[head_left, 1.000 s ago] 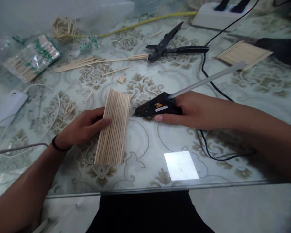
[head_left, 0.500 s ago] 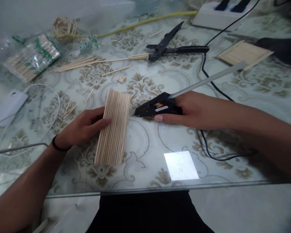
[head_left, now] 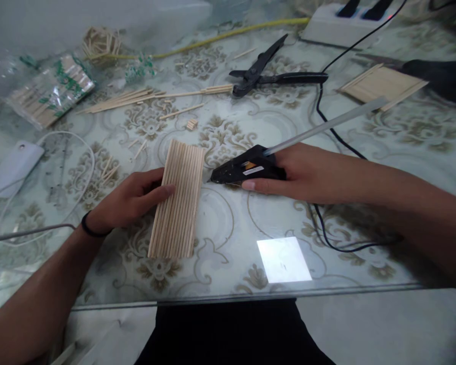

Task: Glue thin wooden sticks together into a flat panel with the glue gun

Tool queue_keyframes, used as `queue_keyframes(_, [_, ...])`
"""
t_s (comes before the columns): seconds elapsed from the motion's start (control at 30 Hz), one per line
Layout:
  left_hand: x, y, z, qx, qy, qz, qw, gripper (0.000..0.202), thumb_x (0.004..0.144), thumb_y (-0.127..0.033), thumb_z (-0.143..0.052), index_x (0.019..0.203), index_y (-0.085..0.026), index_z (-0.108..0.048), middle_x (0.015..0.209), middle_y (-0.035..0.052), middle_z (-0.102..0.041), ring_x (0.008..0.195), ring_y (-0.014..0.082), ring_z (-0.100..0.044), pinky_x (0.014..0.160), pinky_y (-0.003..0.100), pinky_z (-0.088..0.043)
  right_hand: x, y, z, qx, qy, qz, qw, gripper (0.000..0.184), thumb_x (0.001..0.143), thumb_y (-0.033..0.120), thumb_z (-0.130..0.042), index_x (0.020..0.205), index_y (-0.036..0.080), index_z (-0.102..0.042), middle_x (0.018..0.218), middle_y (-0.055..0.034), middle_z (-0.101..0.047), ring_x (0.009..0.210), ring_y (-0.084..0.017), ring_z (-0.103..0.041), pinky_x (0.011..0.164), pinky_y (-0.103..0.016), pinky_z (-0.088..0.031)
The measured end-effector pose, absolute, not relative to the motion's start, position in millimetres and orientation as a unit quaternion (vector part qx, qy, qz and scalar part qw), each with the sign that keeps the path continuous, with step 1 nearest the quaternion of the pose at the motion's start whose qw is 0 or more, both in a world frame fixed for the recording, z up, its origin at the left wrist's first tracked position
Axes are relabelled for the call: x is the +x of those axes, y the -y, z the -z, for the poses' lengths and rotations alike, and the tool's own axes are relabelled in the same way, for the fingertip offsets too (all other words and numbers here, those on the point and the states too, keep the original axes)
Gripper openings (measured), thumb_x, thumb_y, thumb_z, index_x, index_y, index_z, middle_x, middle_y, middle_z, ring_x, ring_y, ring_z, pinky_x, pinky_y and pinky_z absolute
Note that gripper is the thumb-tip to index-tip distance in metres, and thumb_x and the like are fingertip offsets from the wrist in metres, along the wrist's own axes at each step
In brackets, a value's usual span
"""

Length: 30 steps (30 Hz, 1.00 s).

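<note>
A flat panel of thin wooden sticks [head_left: 178,197] glued side by side lies on the glass-topped table [head_left: 228,274]. My left hand [head_left: 127,200] rests against the panel's left edge, fingers curled, thumb pressing on top of the sticks. My right hand [head_left: 300,175] is wrapped round a black hot glue gun [head_left: 247,170] lying low over the table. Its nozzle points left at the panel's right edge, near the upper part. A long glue stick [head_left: 327,124] juts out of the gun's back toward the upper right.
Black pliers [head_left: 269,76], loose sticks [head_left: 137,96], a bag of sticks [head_left: 49,94], a second stick panel [head_left: 383,83], a power strip [head_left: 342,25], a yellow cable, a black cord [head_left: 327,126] and a white charger with cable [head_left: 13,167] lie on the table.
</note>
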<state>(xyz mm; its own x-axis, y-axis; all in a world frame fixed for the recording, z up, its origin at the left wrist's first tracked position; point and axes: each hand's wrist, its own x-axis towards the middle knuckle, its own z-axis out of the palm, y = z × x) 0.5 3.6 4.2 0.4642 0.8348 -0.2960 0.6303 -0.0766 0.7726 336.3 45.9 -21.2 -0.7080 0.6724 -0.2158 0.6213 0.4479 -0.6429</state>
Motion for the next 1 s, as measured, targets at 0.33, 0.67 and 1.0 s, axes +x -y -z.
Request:
queue_keyframes(0.33, [-1.9, -3.2, -2.1, 0.722, -0.505, -0.112, 0.459, 0.043, 0.101, -0.056, -0.059, 0.106, -0.016, -0.074, 0.091, 0.0027, -0.072, 0.077, 0.0138, -0.060, 0.067, 0.022, -0.048, 334.4, -45.8, 18.9, -0.392, 0.845, -0.362, 0.013, 0.089, 0.091, 0.088, -0.034, 0.112, 0.010, -0.072, 0.080, -0.0054, -0.066, 0.065, -0.007, -0.051, 0.063, -0.023, -0.040])
queue_keyframes(0.67, [0.5, -3.4, -4.8, 0.732, -0.504, -0.108, 0.446, 0.044, 0.102, -0.054, -0.058, 0.104, -0.014, -0.073, 0.088, 0.0022, -0.070, 0.076, 0.0131, -0.058, 0.067, 0.022, -0.048, 334.5, -45.3, 17.6, -0.392, 0.843, -0.368, 0.011, 0.090, 0.092, 0.088, -0.035, 0.111, 0.009, -0.072, 0.078, -0.0054, -0.065, 0.065, -0.006, -0.049, 0.063, -0.022, -0.040])
queue_keyframes(1.0, [-2.6, -3.7, -1.4, 0.737, -0.499, -0.110, 0.441, 0.045, 0.102, -0.056, -0.056, 0.102, -0.014, -0.071, 0.087, 0.0021, -0.069, 0.075, 0.0128, -0.057, 0.068, 0.023, -0.049, 333.9, -46.5, 20.5, -0.392, 0.845, -0.363, 0.019, 0.096, 0.087, 0.094, -0.032, 0.111, 0.011, -0.073, 0.082, -0.0059, -0.068, 0.065, -0.008, -0.053, 0.062, -0.023, -0.042])
